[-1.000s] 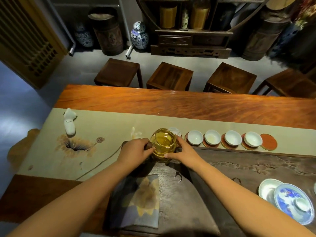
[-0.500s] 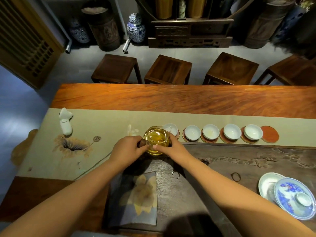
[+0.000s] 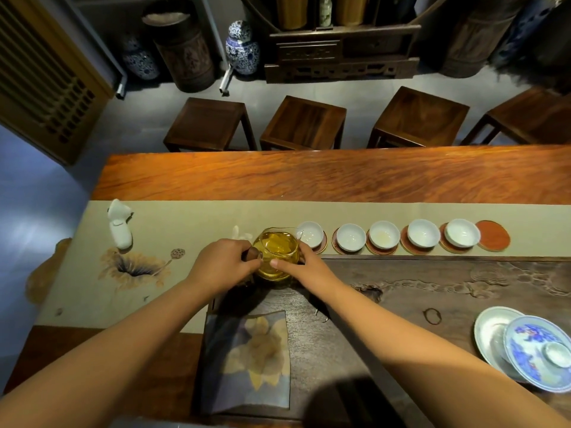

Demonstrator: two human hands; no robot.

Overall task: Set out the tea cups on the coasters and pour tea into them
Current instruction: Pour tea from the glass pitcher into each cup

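Observation:
A glass pitcher (image 3: 278, 251) of golden tea sits at the far edge of the dark tea tray. My left hand (image 3: 221, 264) grips its dark handle, and my right hand (image 3: 304, 267) steadies its right side. Its spout points at the leftmost white cup (image 3: 310, 233). Several white tea cups stand in a row on round red coasters on the beige runner, among them cup (image 3: 350, 237) and cup (image 3: 384, 234), which holds a trace of tea. One red coaster (image 3: 492, 240) at the right end is bare.
A dark carved tea tray (image 3: 432, 288) fills the near right. A blue-and-white lidded bowl (image 3: 539, 352) on a saucer stands at its right end. A folded cloth (image 3: 247, 359) lies near me. A white figurine (image 3: 119, 225) stands at the runner's left. Stools line the table's far side.
Both hands have carried the pitcher a little farther away and lowered it toward the row of cups; the spout now sits beside the leftmost cup.

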